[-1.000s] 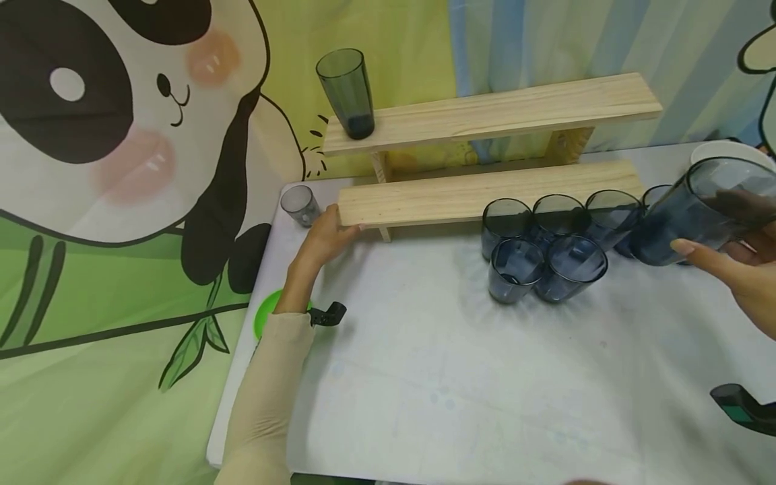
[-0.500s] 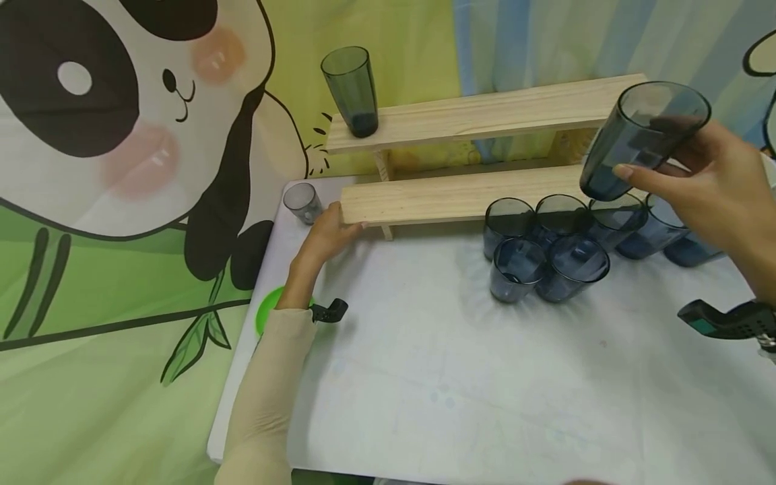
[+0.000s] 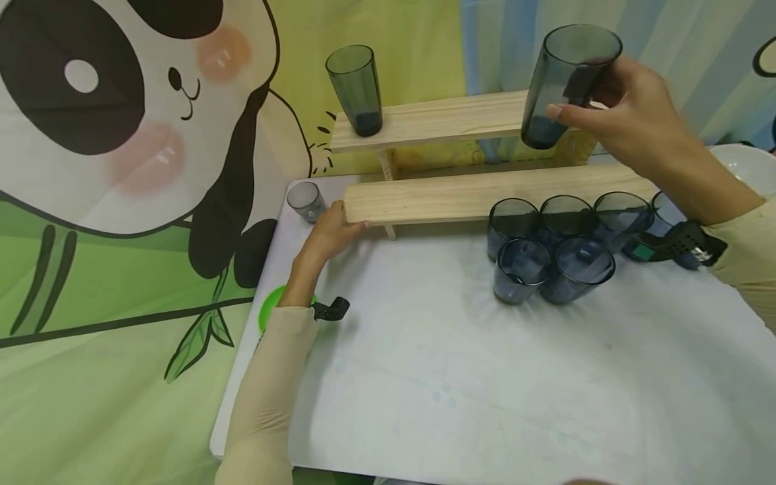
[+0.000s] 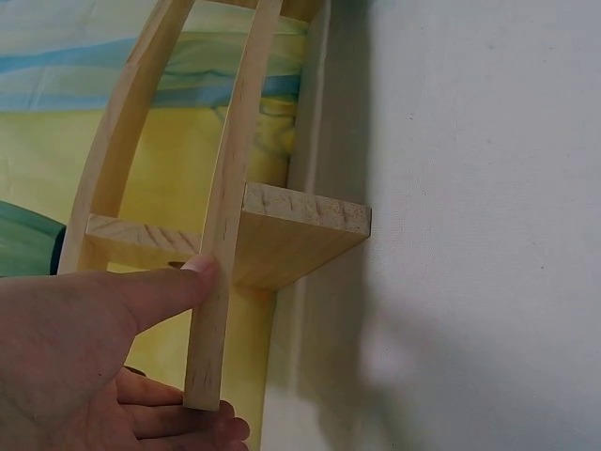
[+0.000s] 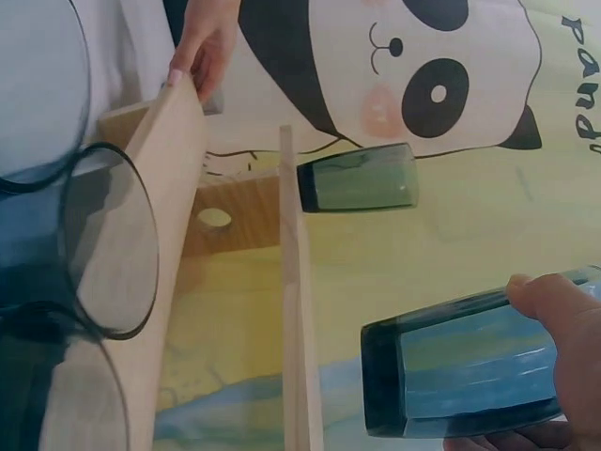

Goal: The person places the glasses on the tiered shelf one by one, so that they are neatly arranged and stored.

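Observation:
My right hand (image 3: 636,111) grips a tall tinted drinking glass (image 3: 566,87) near the upper board (image 3: 451,120) of a two-tier wooden shelf. In the right wrist view the held glass (image 5: 460,366) stands apart from that board. My left hand (image 3: 327,234) holds the left end of the lower board (image 3: 424,200), thumb on one face and fingers round the other, as the left wrist view shows at the board's end (image 4: 208,348). Another tall glass (image 3: 358,94) stands upright on the upper board's left end.
Several blue-tinted glasses (image 3: 523,269) stand close together in front of the shelf's right half. A small clear cup (image 3: 306,201) is left of the shelf. A green round item (image 3: 269,306) lies behind my left wrist, and a white bowl (image 3: 748,165) sits at the back right.
My right hand has carried the glass left and up from beside the grouped glasses to the upper board. The left hand keeps its hold on the lower board.

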### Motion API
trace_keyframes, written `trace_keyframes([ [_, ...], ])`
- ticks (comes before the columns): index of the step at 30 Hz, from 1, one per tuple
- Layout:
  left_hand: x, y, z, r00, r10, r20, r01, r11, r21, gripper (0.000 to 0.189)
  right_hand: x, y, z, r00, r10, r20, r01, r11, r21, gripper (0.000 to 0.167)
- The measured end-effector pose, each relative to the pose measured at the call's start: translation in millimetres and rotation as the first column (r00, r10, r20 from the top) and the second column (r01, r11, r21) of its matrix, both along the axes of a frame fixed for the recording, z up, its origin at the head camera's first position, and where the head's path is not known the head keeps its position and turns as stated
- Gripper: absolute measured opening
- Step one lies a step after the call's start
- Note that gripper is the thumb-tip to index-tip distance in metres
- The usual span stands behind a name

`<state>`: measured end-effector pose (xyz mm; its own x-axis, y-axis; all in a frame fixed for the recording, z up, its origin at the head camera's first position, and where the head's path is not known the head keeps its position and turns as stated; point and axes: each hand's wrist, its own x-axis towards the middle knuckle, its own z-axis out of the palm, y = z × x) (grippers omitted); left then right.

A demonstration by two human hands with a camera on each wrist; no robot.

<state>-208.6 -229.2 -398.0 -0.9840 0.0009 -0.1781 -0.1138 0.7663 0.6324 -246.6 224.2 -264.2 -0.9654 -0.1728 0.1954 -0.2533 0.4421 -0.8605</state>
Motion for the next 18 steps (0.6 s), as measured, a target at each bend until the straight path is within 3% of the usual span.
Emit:
trace_keyframes([
  [4, 0.3, -0.6, 0.9, 1.000, 0.002, 0.009, -0.002, 1.000, -0.007, 0.076, -19.9, -23.8, 2.6, 0.999, 0.042, -0.011, -0.043, 0.997, -0.071, 0.040],
  [11, -1.0, -0.1, -0.1, 1.000, 0.008, 0.002, -0.008, 1.000, -0.025, 0.077, -51.3, -68.1, 2.8, 0.998, 0.070, 0.004, -0.069, 0.997, -0.029, 0.067],
  [18, -1.1, -0.4, 0.2, 1.000, 0.010, -0.001, -0.010, 1.000, -0.026, 0.077, -71.5, -105.5, -3.6, 0.996, 0.092, 0.017, -0.092, 0.996, -0.003, 0.072],
])
